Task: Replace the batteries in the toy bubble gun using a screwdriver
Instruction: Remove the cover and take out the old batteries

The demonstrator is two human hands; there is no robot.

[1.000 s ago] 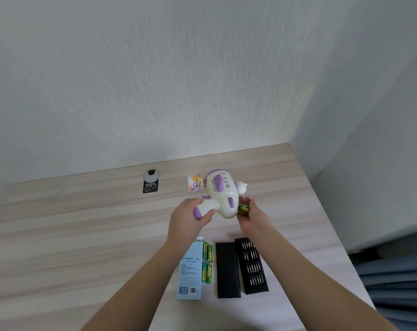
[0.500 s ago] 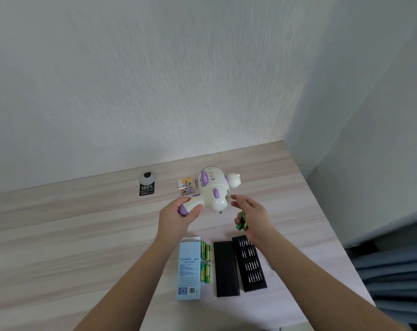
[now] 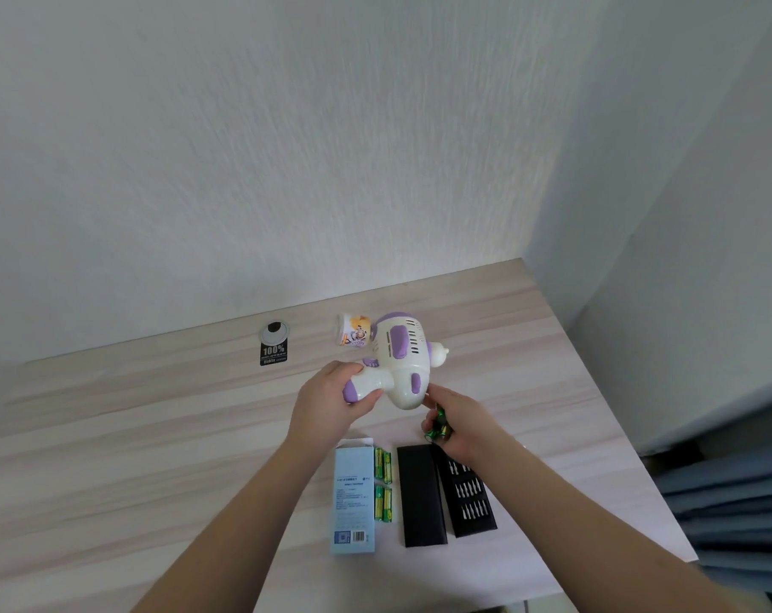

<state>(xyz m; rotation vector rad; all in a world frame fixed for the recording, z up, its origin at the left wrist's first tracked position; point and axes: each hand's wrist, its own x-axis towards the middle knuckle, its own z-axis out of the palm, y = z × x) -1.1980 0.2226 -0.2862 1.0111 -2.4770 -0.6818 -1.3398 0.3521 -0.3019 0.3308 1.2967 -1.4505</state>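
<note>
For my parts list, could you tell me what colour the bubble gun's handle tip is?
Purple, on a cream-white bubble gun held by the left hand; head view.

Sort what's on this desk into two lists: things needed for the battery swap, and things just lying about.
For the job:
- bubble gun, held by the left hand
- green batteries in the right hand
- green batteries on the desk
- open bit tray and its black lid
- blue box

Lying about:
- small printed bottle
- black 100% tag
</note>
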